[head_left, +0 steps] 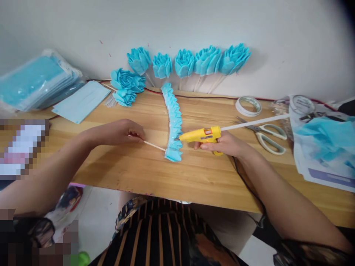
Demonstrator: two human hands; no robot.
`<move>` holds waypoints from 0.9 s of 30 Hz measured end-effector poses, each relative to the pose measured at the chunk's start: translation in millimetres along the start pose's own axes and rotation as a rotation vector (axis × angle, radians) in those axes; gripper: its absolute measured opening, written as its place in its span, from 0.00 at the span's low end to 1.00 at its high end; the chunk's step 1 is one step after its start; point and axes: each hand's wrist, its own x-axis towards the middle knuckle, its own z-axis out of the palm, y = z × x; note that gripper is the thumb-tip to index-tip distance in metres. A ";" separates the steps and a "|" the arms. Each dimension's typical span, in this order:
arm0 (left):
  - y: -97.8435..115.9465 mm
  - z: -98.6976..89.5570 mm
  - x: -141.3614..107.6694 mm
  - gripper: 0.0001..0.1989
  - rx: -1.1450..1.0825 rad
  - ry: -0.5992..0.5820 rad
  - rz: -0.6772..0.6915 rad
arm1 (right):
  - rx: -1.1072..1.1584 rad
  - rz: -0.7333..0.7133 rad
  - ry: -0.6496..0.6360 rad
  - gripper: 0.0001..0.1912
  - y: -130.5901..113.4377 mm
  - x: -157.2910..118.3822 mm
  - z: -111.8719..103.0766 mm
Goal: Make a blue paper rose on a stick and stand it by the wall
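Note:
A long strip of overlapping blue petals (174,116) lies on the wooden table, running from back to front. Pinched in my left hand (127,131) is a thin pale stick (154,145), whose far end meets the strip's left edge near its front end. My right hand (229,143) grips a yellow glue gun (200,135) with a long white glue stick in its back. Its nozzle points left and sits at the strip, a little behind the stick's tip; whether it touches I cannot tell. The fingers on the gun's trigger are partly hidden.
Several finished blue flowers (184,63) on sticks lean against the wall, others (124,94) lie at the back left. Blue sheets (81,100) and a plastic-wrapped pack (36,81) are left. Tape (249,106), scissors (270,138) and a bag with blue scraps (327,144) lie right.

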 end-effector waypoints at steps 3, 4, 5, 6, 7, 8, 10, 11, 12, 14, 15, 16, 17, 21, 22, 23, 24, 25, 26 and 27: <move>5.1 10.9 -7.9 0.13 0.042 0.105 0.032 | 0.002 0.003 0.004 0.18 -2.7 0.4 1.2; 6.2 16.0 -11.1 0.14 0.048 0.158 0.042 | 0.008 0.002 -0.001 0.18 -3.2 0.5 1.4; 6.9 21.6 -14.3 0.14 0.055 0.212 0.050 | 0.014 0.001 -0.005 0.19 -3.6 0.7 1.5; 7.3 27.4 -17.3 0.14 0.064 0.259 0.058 | 0.022 0.001 -0.006 0.20 -3.8 0.8 1.5; 7.6 33.1 -20.1 0.14 0.068 0.304 0.066 | 0.029 0.001 -0.004 0.21 -3.7 0.9 1.5; 7.7 38.3 -22.4 0.14 0.068 0.348 0.072 | 0.034 0.004 -0.001 0.22 -3.6 0.9 1.4; 7.8 46.6 -25.6 0.12 0.056 0.416 0.063 | 0.035 0.019 0.006 0.22 -3.1 0.7 1.3; 7.7 49.3 -26.4 0.12 0.047 0.443 0.046 | 0.036 0.026 0.009 0.22 -2.8 0.5 1.3; 7.5 51.0 -26.9 0.11 0.042 0.463 0.026 | 0.039 0.032 0.011 0.22 -2.5 0.4 1.4; 6.4 52.2 -26.9 0.11 0.043 0.479 -0.003 | 0.054 0.036 0.016 0.22 -2.1 0.1 1.7; 5.5 52.0 -26.7 0.12 0.050 0.475 -0.006 | 0.065 0.033 0.016 0.21 -1.9 0.0 1.8; 4.6 51.7 -26.5 0.12 0.060 0.474 -0.003 | 0.073 0.031 0.017 0.21 -1.9 0.0 1.9; 3.5 51.5 -26.4 0.12 0.072 0.478 0.005 | 0.077 0.030 0.014 0.20 -1.8 0.0 2.0; 0.1 53.1 -27.6 0.12 0.118 0.533 0.017 | 0.068 0.020 0.006 0.19 -1.8 -0.2 1.8; -0.3 54.0 -28.2 0.12 0.128 0.538 0.018 | 0.062 0.020 0.004 0.20 -1.7 -0.3 1.6; -0.6 54.7 -28.7 0.12 0.136 0.537 0.019 | 0.057 0.020 0.001 0.20 -1.4 -0.3 1.4; -0.7 55.4 -29.1 0.13 0.142 0.533 0.022 | 0.053 0.022 -0.001 0.20 -1.0 -0.4 1.1; -0.8 55.8 -29.4 0.13 0.146 0.530 0.028 | 0.050 0.022 -0.004 0.20 -0.5 -0.5 0.8; -0.8 56.1 -29.5 0.13 0.148 0.530 0.035 | 0.048 0.021 -0.008 0.20 0.1 -0.5 0.5; -0.9 56.3 -29.6 0.13 0.148 0.529 0.040 | 0.047 0.018 -0.011 0.20 0.7 -0.5 0.2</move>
